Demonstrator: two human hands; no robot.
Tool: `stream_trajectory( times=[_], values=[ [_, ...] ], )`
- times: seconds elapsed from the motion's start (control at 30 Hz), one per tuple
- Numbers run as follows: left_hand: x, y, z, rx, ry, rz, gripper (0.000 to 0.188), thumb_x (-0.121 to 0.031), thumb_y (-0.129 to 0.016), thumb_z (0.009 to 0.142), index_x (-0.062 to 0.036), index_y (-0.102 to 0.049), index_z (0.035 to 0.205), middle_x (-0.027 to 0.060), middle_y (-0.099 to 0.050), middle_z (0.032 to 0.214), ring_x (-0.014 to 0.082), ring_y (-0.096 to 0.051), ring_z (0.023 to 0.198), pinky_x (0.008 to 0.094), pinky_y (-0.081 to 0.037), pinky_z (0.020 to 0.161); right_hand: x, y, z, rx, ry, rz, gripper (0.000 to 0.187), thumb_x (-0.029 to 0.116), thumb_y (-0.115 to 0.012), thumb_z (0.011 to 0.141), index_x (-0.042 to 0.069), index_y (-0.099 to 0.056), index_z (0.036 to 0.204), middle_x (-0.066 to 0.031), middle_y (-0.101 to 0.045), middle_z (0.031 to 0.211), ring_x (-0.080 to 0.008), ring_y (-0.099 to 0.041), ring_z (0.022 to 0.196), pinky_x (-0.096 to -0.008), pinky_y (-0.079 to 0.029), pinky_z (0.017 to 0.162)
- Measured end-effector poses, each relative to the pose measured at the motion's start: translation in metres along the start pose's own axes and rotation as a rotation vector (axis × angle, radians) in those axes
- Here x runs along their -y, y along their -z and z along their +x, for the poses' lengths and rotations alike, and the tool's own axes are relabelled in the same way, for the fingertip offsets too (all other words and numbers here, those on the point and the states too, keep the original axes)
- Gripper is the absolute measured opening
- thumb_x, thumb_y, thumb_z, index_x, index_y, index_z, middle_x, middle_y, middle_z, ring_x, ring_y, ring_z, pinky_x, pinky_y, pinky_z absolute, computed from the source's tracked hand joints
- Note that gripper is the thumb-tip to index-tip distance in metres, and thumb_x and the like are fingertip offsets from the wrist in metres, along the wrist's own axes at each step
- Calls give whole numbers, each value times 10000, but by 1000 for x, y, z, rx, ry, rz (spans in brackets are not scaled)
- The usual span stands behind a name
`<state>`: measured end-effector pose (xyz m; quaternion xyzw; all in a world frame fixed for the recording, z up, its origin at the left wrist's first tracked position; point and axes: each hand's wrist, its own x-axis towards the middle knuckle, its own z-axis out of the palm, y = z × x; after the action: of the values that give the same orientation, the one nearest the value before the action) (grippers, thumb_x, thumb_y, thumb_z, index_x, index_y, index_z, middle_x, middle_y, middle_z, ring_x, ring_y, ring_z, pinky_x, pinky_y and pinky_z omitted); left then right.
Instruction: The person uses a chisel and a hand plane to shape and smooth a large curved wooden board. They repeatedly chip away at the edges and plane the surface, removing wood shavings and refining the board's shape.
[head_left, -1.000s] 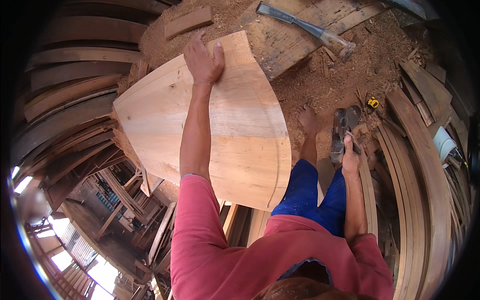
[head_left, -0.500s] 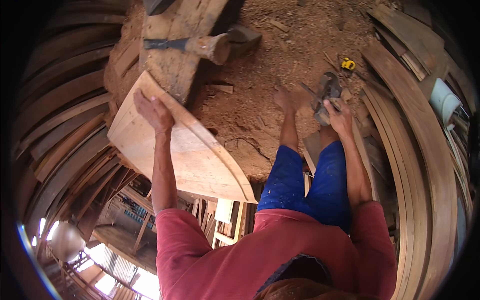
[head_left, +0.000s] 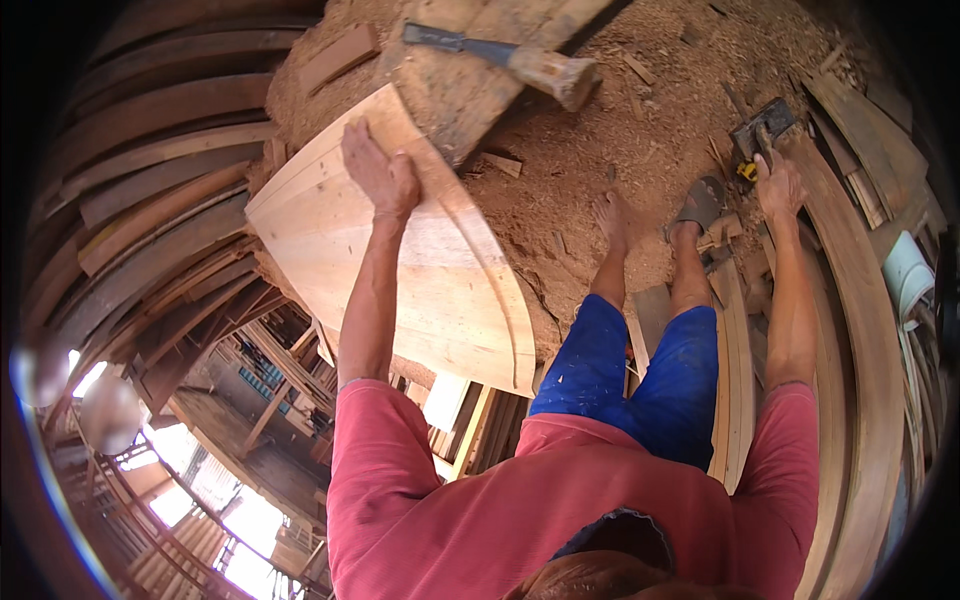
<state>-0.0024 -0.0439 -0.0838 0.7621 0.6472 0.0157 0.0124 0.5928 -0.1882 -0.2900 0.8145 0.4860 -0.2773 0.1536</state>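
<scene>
My left hand (head_left: 378, 175) grips the upper edge of a large pale wooden board (head_left: 420, 270) with one curved side. The board stands tilted against a rough timber block (head_left: 470, 70) on the sawdust-covered ground. My right arm stretches out to the right, and my right hand (head_left: 778, 185) holds the handle of a dark hand tool (head_left: 758, 125) lying on the ground beside a small yellow object (head_left: 746, 171). My bare left foot (head_left: 612, 215) and sandalled right foot (head_left: 700, 205) rest on the sawdust between the two hands.
A hammer-like tool with a thick wooden handle (head_left: 520, 60) lies on the timber block. Curved planks (head_left: 150, 190) are stacked on the left, and more long planks (head_left: 860, 330) run down the right. A small wood offcut (head_left: 340, 60) lies at the top. Below left is open scaffolding.
The board has swung so its broad face shows more, with my left hand still on its upper edge. My right hand stays on the dark tool. The view has shifted.
</scene>
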Motion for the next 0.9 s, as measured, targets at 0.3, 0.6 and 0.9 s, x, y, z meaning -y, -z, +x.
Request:
stream_trajectory(
  times=[0.3,0.6,0.9],
  values=[
    [-8,2,-5,35,177,-70,832,-359,-590,889,-54,-361,1628,359,-284,1669,564,-180,1573,625,-105,1293,41,-9,-230,417,75,540,418,329,-679,1021,-3,-721,1272,-281,-749,1160,-432,-720,1145,-462,-544,973],
    [-98,-8,-136,9,169,-177,785,-396,-611,970,-113,-384,1665,339,-231,1721,545,-169,1598,670,-127,1292,10,1,-380,206,108,666,385,275,-709,994,-37,-752,1215,-194,-791,1067,-330,-755,1024,-419,-557,914],
    [-88,76,-533,486,793,-213,1045,-699,-554,977,-114,-146,1741,342,-87,1760,520,-15,1639,657,-46,1301,15,38,-360,114,228,527,361,296,-699,996,-8,-789,1169,-181,-802,1066,-269,-751,1028,-393,-556,928]
  ],
)
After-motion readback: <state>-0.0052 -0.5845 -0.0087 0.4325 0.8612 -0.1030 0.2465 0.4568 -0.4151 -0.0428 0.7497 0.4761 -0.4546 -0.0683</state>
